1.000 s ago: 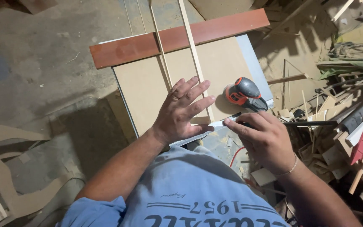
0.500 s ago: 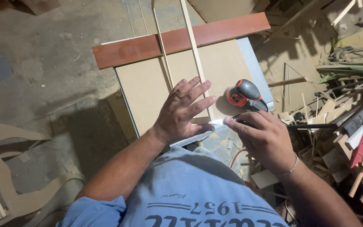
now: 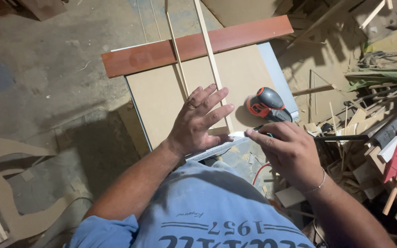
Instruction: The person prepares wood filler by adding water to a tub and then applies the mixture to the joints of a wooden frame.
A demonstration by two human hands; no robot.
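His left hand (image 3: 198,121) lies flat, fingers spread, pinning a thin strip (image 3: 211,64) to the board (image 3: 157,98) on the bench. Right hand (image 3: 288,154) pinches a knife (image 3: 242,134) at the strip's near end. The strip looks light and snappable; hold it close by the blade.

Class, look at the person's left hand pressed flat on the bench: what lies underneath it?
The left hand presses on two thin wooden strips lying on a tan board. The near ends of the strips are mostly hidden beneath the palm and fingers.
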